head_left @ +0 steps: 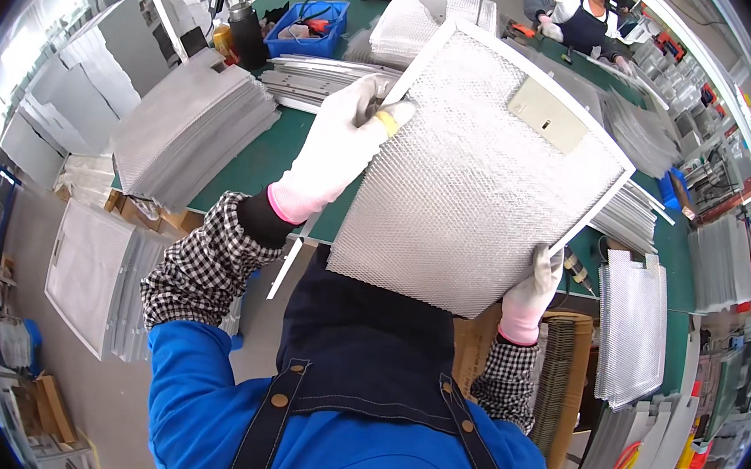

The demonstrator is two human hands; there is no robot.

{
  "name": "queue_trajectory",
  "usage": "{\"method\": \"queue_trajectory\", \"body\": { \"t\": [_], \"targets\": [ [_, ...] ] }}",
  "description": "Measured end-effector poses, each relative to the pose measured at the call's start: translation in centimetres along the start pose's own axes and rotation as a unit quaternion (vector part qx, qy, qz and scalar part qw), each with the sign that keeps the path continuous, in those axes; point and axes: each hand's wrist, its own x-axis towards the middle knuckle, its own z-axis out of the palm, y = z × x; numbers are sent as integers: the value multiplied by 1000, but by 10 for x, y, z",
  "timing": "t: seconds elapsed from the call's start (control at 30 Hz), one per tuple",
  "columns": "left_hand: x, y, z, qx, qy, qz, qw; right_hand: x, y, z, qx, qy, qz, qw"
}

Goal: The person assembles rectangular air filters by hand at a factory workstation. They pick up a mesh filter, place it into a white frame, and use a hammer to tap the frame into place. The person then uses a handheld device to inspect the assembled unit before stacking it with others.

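A silver mesh filter panel [464, 162] is held up at a tilt in front of my body, over the front edge of the green table. White metal frame strips run along its upper left, upper right and right edges; its lower edge shows bare mesh. A beige latch plate [547, 114] sits near its upper right edge. My left hand [350, 124], in a white glove with a yellow band on one finger, is closed on the upper left edge. My gloved right hand [533, 290] grips the lower right corner, its fingers partly hidden behind the panel.
Stacks of mesh sheets [191, 126] stand left and behind on the green table [248, 154]. A blue bin [309, 29] of tools and a black bottle [246, 34] are at the back left. A power driver [578, 270] lies right. Another person [581, 19] works across the table.
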Motion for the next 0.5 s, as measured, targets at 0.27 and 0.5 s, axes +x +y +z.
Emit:
{"method": "queue_trajectory", "body": {
  "t": [0.27,0.5],
  "targets": [
    [-3,-8,-10,-50,-44,-41,997,-5,5,14,-22,-13,8,1000],
    [2,-26,-12,-189,-90,-75,975,-10,7,13,-66,-24,7,998]
  ]
}}
